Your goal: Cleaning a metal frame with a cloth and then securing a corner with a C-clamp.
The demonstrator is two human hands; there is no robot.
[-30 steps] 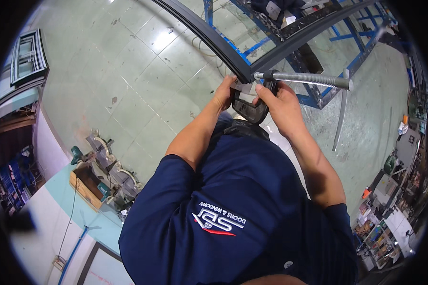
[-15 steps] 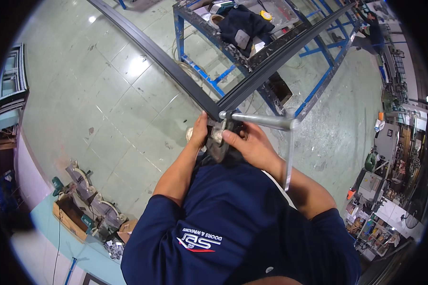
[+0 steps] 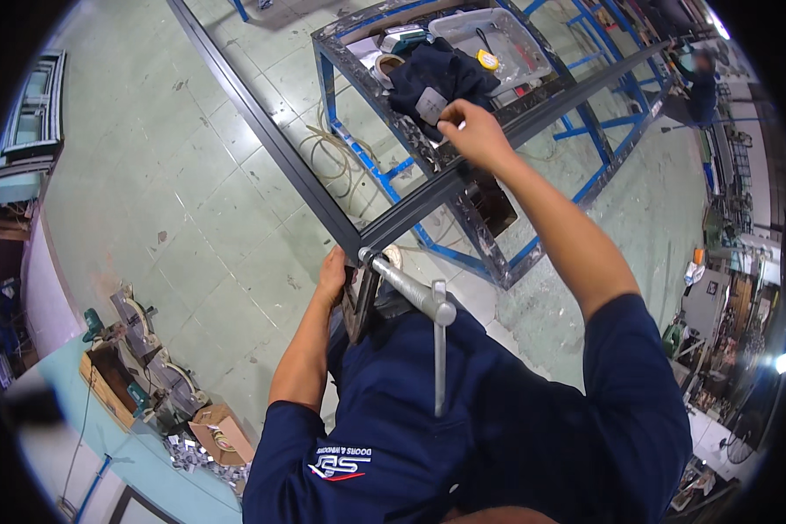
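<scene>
A dark grey aluminium frame corner (image 3: 362, 234) sits at a screw clamp in front of my body. The clamp has a dark metal body (image 3: 358, 301), a silver screw (image 3: 406, 286) and a sliding bar handle (image 3: 439, 367). My left hand (image 3: 332, 275) grips the clamp's left side just below the corner, its fingertips partly hidden. Stretched out over the far profile, my right hand (image 3: 476, 135) has its fingers pinched at the grey patch of a dark cloth (image 3: 450, 74). Whether anything is between those fingers does not show.
The cloth lies on a blue-legged work table (image 3: 327, 74) beside a tape measure (image 3: 487, 59), a clear plastic tray (image 3: 520, 52) and a tape roll (image 3: 389, 65). A coiled hose (image 3: 336, 153) rests on the floor. Mitre saws (image 3: 140, 336) stand left; another person (image 3: 699, 83) is far right.
My right hand has left the clamp and reached forward over the cloth. The frame corner and clamp have shifted left and nearer, and the handle has swung. My left hand stays by the corner.
</scene>
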